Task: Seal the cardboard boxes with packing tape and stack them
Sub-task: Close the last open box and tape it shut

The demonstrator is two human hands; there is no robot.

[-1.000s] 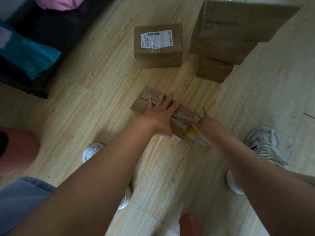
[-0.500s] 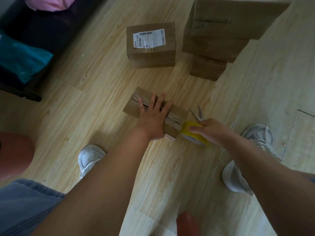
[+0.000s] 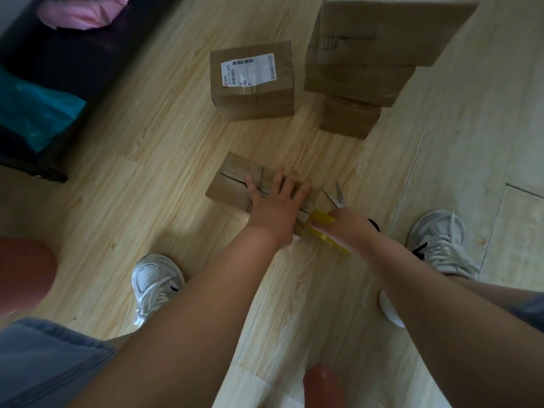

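My left hand (image 3: 275, 207) lies flat, fingers spread, on top of the small box (image 3: 232, 184), which sits on the wooden floor (image 3: 147, 201) between my feet; it presses the flaps down along the centre seam. My right hand (image 3: 348, 228) grips the yellow tape roll (image 3: 322, 220) at the box's near right end. To do this well, I judge I should hold the flaps tight together, draw the tape straight along the seam, and carry it over the end so it bites on the side wall. The scissors (image 3: 338, 197) lie just beyond the roll, handy for the cut. The stack of boxes (image 3: 368, 69) stands further off, beside a labelled box (image 3: 253, 83).
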